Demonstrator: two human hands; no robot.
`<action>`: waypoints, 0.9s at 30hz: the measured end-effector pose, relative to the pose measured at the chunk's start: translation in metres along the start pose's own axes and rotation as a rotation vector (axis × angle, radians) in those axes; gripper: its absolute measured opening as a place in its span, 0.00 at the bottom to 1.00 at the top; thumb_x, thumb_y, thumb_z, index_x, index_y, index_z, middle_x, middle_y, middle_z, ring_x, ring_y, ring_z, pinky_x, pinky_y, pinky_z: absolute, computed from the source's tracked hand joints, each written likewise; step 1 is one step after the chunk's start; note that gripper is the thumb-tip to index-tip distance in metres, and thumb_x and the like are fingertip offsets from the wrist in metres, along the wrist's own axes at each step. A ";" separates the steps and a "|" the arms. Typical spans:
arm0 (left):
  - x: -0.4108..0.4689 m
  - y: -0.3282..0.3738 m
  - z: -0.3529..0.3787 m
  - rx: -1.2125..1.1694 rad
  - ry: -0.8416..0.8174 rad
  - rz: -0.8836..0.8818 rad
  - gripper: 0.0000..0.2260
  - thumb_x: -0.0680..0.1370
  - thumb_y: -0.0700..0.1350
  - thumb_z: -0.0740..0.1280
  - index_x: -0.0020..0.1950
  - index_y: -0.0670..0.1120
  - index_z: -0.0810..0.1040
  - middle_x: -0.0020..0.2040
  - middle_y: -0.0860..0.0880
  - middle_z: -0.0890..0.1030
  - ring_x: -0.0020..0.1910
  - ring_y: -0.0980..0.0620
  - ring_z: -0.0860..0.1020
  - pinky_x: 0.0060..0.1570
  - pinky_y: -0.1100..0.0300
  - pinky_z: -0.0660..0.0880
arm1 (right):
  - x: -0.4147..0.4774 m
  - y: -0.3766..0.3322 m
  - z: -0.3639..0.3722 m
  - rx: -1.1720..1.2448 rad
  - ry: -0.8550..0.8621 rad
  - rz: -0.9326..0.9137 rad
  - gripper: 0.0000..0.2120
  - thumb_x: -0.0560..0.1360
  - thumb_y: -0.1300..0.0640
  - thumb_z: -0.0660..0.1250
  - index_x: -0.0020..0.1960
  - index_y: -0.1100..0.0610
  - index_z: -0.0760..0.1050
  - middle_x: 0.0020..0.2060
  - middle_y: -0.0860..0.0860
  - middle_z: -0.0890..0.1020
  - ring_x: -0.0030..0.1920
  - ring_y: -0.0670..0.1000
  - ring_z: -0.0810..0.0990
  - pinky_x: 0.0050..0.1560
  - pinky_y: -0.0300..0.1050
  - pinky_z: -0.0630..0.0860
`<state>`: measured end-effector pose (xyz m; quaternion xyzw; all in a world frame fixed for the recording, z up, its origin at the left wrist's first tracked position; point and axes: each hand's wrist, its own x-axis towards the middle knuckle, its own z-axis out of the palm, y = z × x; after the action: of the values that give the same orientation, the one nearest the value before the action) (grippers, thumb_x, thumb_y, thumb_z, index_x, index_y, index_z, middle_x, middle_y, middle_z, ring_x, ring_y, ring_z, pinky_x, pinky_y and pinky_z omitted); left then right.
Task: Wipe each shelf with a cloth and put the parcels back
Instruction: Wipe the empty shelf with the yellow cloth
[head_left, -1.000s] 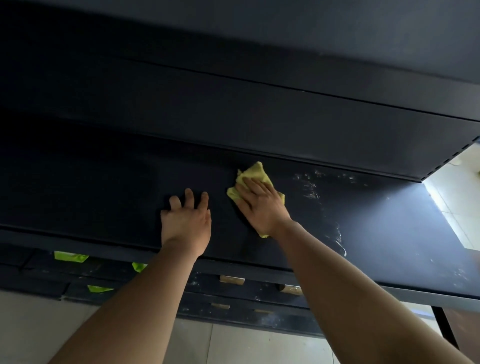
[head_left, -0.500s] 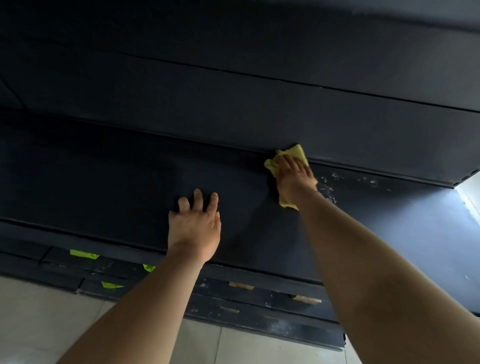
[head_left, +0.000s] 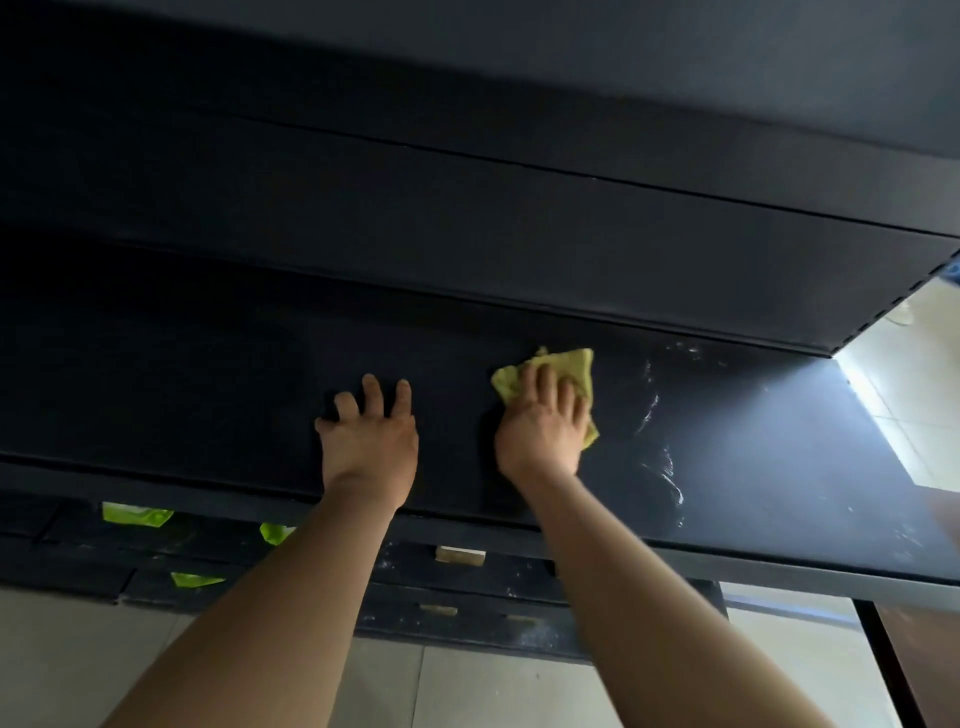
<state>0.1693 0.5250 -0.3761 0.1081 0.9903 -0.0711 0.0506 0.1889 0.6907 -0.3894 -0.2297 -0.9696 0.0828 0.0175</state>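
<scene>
While the left hand (head_left: 370, 441) lay flat with fingers spread on the dark shelf (head_left: 208, 374), the right hand (head_left: 543, 421) pressed a yellow cloth (head_left: 574, 366) down beside it. White dust streaks (head_left: 657, 431) lay just right of the cloth, nearer the right hand; the shelf ran left to right, so the next stroke likely went rightward. No parcels were seen on this shelf.

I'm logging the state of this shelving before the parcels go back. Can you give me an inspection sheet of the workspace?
Surface: dark shelf, bare; whitish smears right of the cloth.
Job's things: yellow cloth pressed on the shelf; no parcels in view.
Clutter: green scraps and tan tags on the lower shelves.
Grippers: left hand flat on the shelf, empty; right hand on the cloth.
Cables: nothing seen.
Surroundings: pale tiled floor.
</scene>
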 end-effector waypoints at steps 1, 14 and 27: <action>0.000 0.000 0.000 -0.007 -0.004 -0.002 0.24 0.83 0.54 0.46 0.78 0.52 0.45 0.78 0.42 0.51 0.70 0.36 0.59 0.62 0.42 0.70 | -0.007 -0.008 0.002 0.003 -0.002 -0.049 0.31 0.79 0.52 0.53 0.79 0.53 0.46 0.78 0.52 0.51 0.76 0.59 0.49 0.76 0.56 0.42; -0.021 0.010 -0.015 -0.064 -0.050 0.200 0.24 0.82 0.58 0.45 0.78 0.55 0.50 0.77 0.43 0.54 0.74 0.37 0.56 0.66 0.41 0.65 | -0.042 0.116 -0.020 0.018 0.049 0.128 0.25 0.82 0.50 0.50 0.78 0.51 0.52 0.77 0.53 0.57 0.77 0.54 0.54 0.77 0.50 0.47; -0.039 0.123 -0.032 -0.139 -0.019 0.364 0.25 0.82 0.46 0.56 0.77 0.46 0.54 0.78 0.43 0.52 0.75 0.43 0.56 0.69 0.48 0.62 | -0.066 0.130 -0.028 0.037 -0.004 -0.166 0.31 0.78 0.40 0.40 0.78 0.48 0.55 0.76 0.50 0.61 0.77 0.54 0.56 0.77 0.49 0.48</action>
<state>0.2318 0.6406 -0.3564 0.2810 0.9564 0.0068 0.0792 0.3076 0.7793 -0.3836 -0.1480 -0.9836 0.0995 0.0265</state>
